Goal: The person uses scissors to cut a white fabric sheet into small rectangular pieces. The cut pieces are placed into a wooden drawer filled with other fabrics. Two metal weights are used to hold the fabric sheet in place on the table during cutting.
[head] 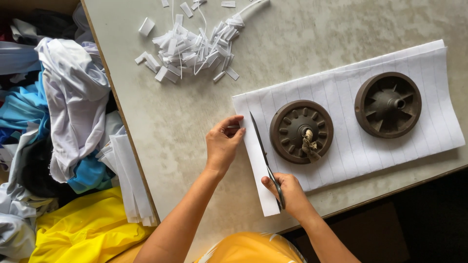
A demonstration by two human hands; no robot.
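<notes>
A white striped sheet of fabric [351, 112] lies across the grey table [292, 44]. My right hand [288, 192] grips scissors [265, 156] whose blades run along the sheet's left end, cutting off a narrow strip [256, 170]. My left hand [223, 143] presses its fingertips on the upper part of that strip, just left of the blade tip. Two round dark metal weights rest on the sheet: one [301, 131] right beside the scissors, the other [388, 104] further right.
A heap of small white cut strips [192, 46] lies at the table's far side. Left of the table edge, a pile of white, blue and yellow garments [63, 146] and a bundle of white strips [129, 180] fill the space.
</notes>
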